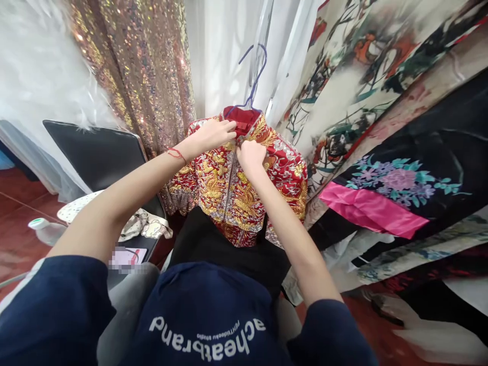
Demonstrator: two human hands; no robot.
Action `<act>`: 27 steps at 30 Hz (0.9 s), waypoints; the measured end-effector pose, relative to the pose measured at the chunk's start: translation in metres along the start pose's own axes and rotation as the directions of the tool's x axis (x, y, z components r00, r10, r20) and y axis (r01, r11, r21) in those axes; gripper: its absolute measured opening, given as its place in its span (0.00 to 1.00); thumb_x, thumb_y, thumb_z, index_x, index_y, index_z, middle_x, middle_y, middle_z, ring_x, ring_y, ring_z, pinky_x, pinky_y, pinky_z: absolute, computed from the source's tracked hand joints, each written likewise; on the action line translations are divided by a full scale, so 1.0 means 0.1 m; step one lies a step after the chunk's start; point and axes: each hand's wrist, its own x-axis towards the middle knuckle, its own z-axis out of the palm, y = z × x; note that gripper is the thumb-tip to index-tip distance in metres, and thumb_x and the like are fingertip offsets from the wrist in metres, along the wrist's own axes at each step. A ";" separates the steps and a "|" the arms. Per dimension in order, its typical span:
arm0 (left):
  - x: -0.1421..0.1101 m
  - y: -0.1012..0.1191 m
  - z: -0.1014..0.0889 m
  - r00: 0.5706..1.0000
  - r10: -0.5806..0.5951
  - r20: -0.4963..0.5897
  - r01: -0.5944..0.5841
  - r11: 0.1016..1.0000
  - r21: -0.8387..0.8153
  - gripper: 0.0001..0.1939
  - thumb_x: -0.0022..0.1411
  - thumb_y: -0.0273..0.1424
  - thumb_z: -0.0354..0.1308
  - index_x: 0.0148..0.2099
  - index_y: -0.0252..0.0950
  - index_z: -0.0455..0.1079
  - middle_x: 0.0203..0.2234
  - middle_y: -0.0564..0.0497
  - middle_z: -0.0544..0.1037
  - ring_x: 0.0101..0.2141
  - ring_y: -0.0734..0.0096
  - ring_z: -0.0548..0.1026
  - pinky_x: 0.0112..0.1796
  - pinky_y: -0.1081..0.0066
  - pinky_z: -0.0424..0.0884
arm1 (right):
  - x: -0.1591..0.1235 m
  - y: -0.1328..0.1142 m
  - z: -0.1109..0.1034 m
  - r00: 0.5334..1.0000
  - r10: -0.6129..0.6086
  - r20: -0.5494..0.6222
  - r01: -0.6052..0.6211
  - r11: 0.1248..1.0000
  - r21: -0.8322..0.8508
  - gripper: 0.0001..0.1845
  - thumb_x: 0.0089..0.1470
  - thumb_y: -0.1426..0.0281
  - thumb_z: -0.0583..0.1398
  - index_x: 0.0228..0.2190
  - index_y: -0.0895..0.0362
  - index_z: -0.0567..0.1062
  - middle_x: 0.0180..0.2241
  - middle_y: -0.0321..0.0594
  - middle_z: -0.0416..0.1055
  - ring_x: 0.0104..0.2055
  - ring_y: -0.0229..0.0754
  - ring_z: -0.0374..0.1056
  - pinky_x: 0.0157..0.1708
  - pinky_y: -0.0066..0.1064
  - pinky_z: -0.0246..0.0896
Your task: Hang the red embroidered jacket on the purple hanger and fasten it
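A red jacket (213,180) with dense gold and silver embroidery hangs in front of me on a purple wire hanger (264,61). Its stand-up collar (249,118) shows a plain red lining. My left hand (216,133) is at the left side of the collar, fingers bent over the cloth and thumb hidden. Just below the collar, beside the front opening, my right hand (252,152) is closed on the jacket's edge. The two hands are close together but apart. Whatever lies under the right fingers is hidden.
Gold sequined fabric (152,61) hangs at the left, and a floral-printed cloth (354,76) at the right. A black garment with pink trim (373,211) hangs lower right. To my left stand a black chair (97,157) and a bottle (48,231).
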 end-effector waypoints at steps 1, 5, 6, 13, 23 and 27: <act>0.01 -0.04 -0.03 1.000 0.004 -0.006 -0.004 1.000 -0.005 0.10 0.68 0.32 0.53 0.45 0.38 0.75 0.49 0.44 0.73 0.52 0.54 0.72 0.48 0.59 0.66 | -0.03 -0.01 -0.06 0.991 -0.110 0.075 0.116 0.990 -0.077 0.05 0.56 0.74 0.62 0.28 0.58 0.72 0.31 0.50 0.75 0.45 0.54 0.74 0.47 0.43 0.66; -0.01 -0.23 -0.19 0.999 0.053 -0.005 -0.053 0.995 -0.087 0.12 0.66 0.39 0.57 0.45 0.38 0.75 0.51 0.46 0.71 0.55 0.54 0.70 0.51 0.57 0.66 | -0.12 -0.05 -0.37 0.809 -0.482 0.336 0.564 0.796 -0.217 0.16 0.62 0.71 0.53 0.50 0.58 0.72 0.52 0.55 0.73 0.53 0.55 0.70 0.50 0.47 0.67; -0.01 -0.28 -0.23 0.998 0.063 0.004 -0.062 0.990 -0.123 0.14 0.66 0.41 0.56 0.45 0.37 0.74 0.51 0.47 0.71 0.56 0.54 0.69 0.52 0.55 0.65 | -0.12 -0.05 -0.45 0.785 -0.521 0.335 0.606 0.759 -0.238 0.19 0.62 0.71 0.52 0.54 0.58 0.70 0.57 0.55 0.69 0.58 0.57 0.66 0.54 0.51 0.65; 0.02 -0.26 -0.39 0.996 -0.090 -0.016 0.083 0.962 -0.262 0.08 0.68 0.35 0.54 0.41 0.37 0.71 0.43 0.46 0.74 0.49 0.63 0.68 0.54 0.56 0.66 | 0.37 0.22 -0.90 0.832 -0.501 0.239 0.555 0.757 -0.345 0.20 0.63 0.56 0.58 0.48 0.56 0.74 0.64 0.53 0.59 0.68 0.67 0.50 0.63 0.67 0.51; -0.07 -0.47 0.02 0.946 -0.265 -0.188 0.226 0.952 -0.208 0.25 0.72 0.52 0.48 0.45 0.32 0.66 0.43 0.45 0.74 0.49 0.65 0.66 0.59 0.58 0.57 | 0.16 0.74 -1.21 0.887 -0.422 0.185 0.456 0.862 -0.219 0.33 0.65 0.46 0.50 0.61 0.53 0.64 0.58 0.51 0.67 0.57 0.52 0.68 0.57 0.52 0.64; -0.25 -0.61 0.26 0.908 -0.409 -0.085 0.363 0.874 -0.324 0.28 0.72 0.55 0.44 0.38 0.35 0.66 0.31 0.49 0.72 0.42 0.66 0.69 0.51 0.65 0.62 | -0.12 0.80 -1.11 0.923 -0.369 0.112 0.385 0.872 -0.302 0.37 0.65 0.46 0.50 0.64 0.56 0.59 0.57 0.54 0.70 0.56 0.54 0.69 0.55 0.51 0.65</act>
